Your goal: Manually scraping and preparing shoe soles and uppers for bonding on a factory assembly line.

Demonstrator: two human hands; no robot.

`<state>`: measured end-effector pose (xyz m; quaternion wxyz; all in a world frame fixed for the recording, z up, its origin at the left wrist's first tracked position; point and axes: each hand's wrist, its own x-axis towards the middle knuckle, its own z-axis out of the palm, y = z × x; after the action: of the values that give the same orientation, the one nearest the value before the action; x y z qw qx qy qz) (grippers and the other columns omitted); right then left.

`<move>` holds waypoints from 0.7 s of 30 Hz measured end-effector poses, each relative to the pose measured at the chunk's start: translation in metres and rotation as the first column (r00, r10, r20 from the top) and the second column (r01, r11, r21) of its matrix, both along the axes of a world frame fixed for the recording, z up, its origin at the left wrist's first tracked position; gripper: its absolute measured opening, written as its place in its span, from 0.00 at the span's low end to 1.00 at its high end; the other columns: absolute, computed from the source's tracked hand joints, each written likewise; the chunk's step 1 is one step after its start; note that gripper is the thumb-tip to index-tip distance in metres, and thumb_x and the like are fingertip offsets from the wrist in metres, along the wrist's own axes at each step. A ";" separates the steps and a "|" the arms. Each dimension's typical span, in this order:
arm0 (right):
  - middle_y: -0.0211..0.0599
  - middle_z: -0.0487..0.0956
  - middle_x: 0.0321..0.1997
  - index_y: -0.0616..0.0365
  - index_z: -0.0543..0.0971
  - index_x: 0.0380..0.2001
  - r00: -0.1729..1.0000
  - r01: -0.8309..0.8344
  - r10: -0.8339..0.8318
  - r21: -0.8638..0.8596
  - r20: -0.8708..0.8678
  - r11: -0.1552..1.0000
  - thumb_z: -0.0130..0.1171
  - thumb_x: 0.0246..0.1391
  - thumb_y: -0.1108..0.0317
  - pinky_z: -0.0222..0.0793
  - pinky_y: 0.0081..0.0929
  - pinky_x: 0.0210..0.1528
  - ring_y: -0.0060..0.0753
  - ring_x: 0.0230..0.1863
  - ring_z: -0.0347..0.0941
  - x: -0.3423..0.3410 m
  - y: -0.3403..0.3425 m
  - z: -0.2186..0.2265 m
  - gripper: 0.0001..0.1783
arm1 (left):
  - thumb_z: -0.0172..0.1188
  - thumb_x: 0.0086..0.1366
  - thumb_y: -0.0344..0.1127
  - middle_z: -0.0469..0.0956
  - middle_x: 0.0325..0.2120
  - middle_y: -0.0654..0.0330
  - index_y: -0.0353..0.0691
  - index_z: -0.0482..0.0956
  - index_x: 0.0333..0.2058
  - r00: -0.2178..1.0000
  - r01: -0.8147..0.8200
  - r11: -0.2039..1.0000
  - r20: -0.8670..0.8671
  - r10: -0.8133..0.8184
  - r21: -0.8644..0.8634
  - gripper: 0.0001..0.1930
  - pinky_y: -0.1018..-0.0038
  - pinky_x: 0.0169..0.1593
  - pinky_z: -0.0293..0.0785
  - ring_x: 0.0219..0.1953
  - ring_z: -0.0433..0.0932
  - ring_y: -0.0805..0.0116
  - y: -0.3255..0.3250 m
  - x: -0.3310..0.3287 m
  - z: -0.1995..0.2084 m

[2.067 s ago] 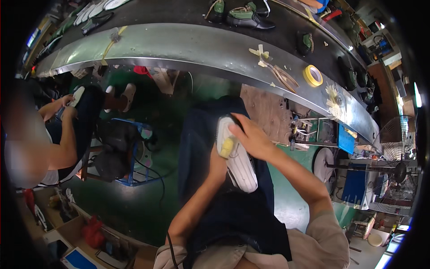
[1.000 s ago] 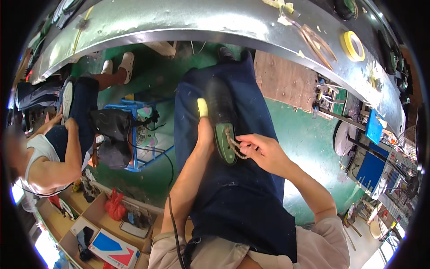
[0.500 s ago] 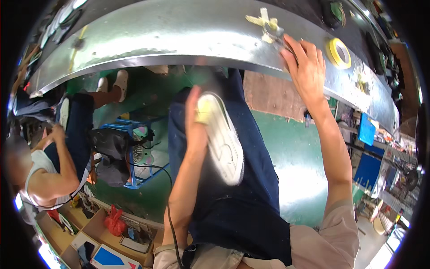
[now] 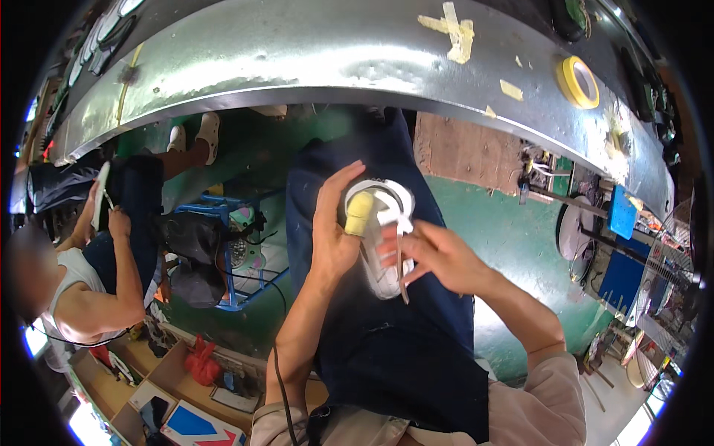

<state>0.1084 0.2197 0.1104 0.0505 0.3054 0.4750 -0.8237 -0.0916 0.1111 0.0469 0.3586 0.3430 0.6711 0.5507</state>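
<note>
A white shoe lies over my lap, its opening toward the bench. My left hand grips it along its left side. The thumb, in a yellow wrap, presses on the shoe near its opening. My right hand is at the right side of the shoe, fingers bent around a slim metallic tool. One end of the tool sticks out below the fingers. Motion blurs the fingertips, and I cannot make out the tool's exact kind.
A metal bench crosses the far side, with a yellow tape roll and tape strips on it. At left a seated person works on a shoe. A blue-framed stool with a black bag stands between us.
My right hand has come down from the bench to the shoe with the slim tool. The shoe has turned more upright, showing its opening instead of its side.
</note>
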 end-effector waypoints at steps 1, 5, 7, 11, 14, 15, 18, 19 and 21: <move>0.45 0.84 0.60 0.66 0.72 0.68 0.998 0.065 -0.065 -0.028 -0.009 0.998 0.48 0.82 0.57 0.84 0.29 0.47 0.31 0.53 0.86 -0.003 -0.001 -0.002 0.25 | 0.61 0.65 0.22 0.78 0.65 0.49 0.37 0.78 0.64 0.994 0.005 0.998 -0.114 0.002 0.057 0.28 0.61 0.72 0.66 0.68 0.74 0.51 0.001 0.003 0.005; 0.38 0.87 0.40 0.66 0.74 0.62 0.983 -0.160 0.149 0.112 0.103 0.981 0.49 0.81 0.56 0.80 0.36 0.37 0.33 0.40 0.87 -0.003 0.016 0.013 0.22 | 0.67 0.67 0.30 0.80 0.62 0.49 0.37 0.80 0.62 0.965 0.007 0.993 -0.262 0.024 0.114 0.24 0.60 0.70 0.69 0.66 0.76 0.48 0.001 0.007 0.010; 0.40 0.85 0.30 0.62 0.73 0.48 0.931 -0.348 0.185 0.611 0.314 0.711 0.51 0.80 0.55 0.77 0.41 0.33 0.42 0.33 0.87 -0.008 0.006 0.011 0.18 | 0.67 0.66 0.30 0.80 0.62 0.49 0.37 0.80 0.61 0.957 -0.007 0.994 -0.288 0.039 0.111 0.24 0.59 0.70 0.70 0.65 0.77 0.48 -0.001 0.007 0.006; 0.54 0.82 0.29 0.61 0.70 0.43 0.964 -0.254 0.086 0.762 0.254 0.596 0.53 0.78 0.54 0.76 0.54 0.37 0.62 0.36 0.83 -0.003 -0.014 -0.023 0.19 | 0.55 0.64 0.19 0.77 0.66 0.50 0.35 0.76 0.66 0.942 0.061 0.991 -0.334 -0.017 0.122 0.30 0.64 0.73 0.67 0.69 0.75 0.56 -0.005 -0.002 -0.006; 0.55 0.82 0.29 0.64 0.69 0.45 0.968 -0.247 0.118 0.742 0.223 0.624 0.52 0.78 0.57 0.75 0.54 0.36 0.63 0.33 0.82 -0.003 -0.012 -0.003 0.18 | 0.56 0.65 0.18 0.74 0.70 0.52 0.36 0.76 0.67 0.954 0.117 0.992 -0.283 -0.102 0.038 0.30 0.64 0.75 0.63 0.72 0.72 0.57 -0.009 -0.004 -0.005; 0.55 0.82 0.29 0.64 0.69 0.45 0.968 -0.241 0.107 0.733 0.226 0.636 0.52 0.78 0.57 0.75 0.54 0.36 0.63 0.33 0.82 -0.002 -0.012 0.003 0.18 | 0.56 0.67 0.19 0.73 0.71 0.52 0.36 0.77 0.66 0.994 0.099 0.994 -0.038 -0.098 0.036 0.28 0.64 0.75 0.63 0.72 0.71 0.57 -0.007 0.000 0.000; 0.55 0.82 0.29 0.67 0.68 0.46 0.938 -0.337 0.158 0.712 0.308 0.616 0.51 0.78 0.60 0.75 0.55 0.36 0.65 0.31 0.81 -0.002 -0.009 0.004 0.17 | 0.53 0.73 0.21 0.69 0.73 0.57 0.39 0.79 0.64 0.918 0.093 0.996 0.387 -0.085 -0.001 0.23 0.68 0.73 0.64 0.71 0.69 0.64 0.010 0.007 0.022; 0.55 0.82 0.30 0.65 0.67 0.46 0.936 -0.346 0.148 0.750 0.321 0.563 0.51 0.78 0.60 0.74 0.56 0.37 0.65 0.33 0.81 -0.005 -0.013 -0.002 0.16 | 0.53 0.74 0.23 0.70 0.72 0.58 0.41 0.79 0.63 0.901 0.027 0.999 0.434 -0.013 -0.027 0.21 0.70 0.71 0.64 0.69 0.71 0.65 0.017 0.008 0.010; 0.52 0.84 0.32 0.62 0.68 0.46 0.910 -0.408 0.150 0.767 0.387 0.496 0.52 0.77 0.62 0.74 0.56 0.39 0.65 0.35 0.82 -0.007 -0.012 -0.002 0.13 | 0.53 0.75 0.24 0.73 0.69 0.58 0.45 0.79 0.60 0.875 -0.045 0.998 0.479 0.063 -0.050 0.19 0.70 0.69 0.65 0.65 0.72 0.64 0.022 0.008 -0.016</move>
<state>0.1014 0.2078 0.1083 0.0972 0.3191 0.8397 -0.4284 -0.0838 0.1329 0.0309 0.5046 0.1700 0.5805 0.6160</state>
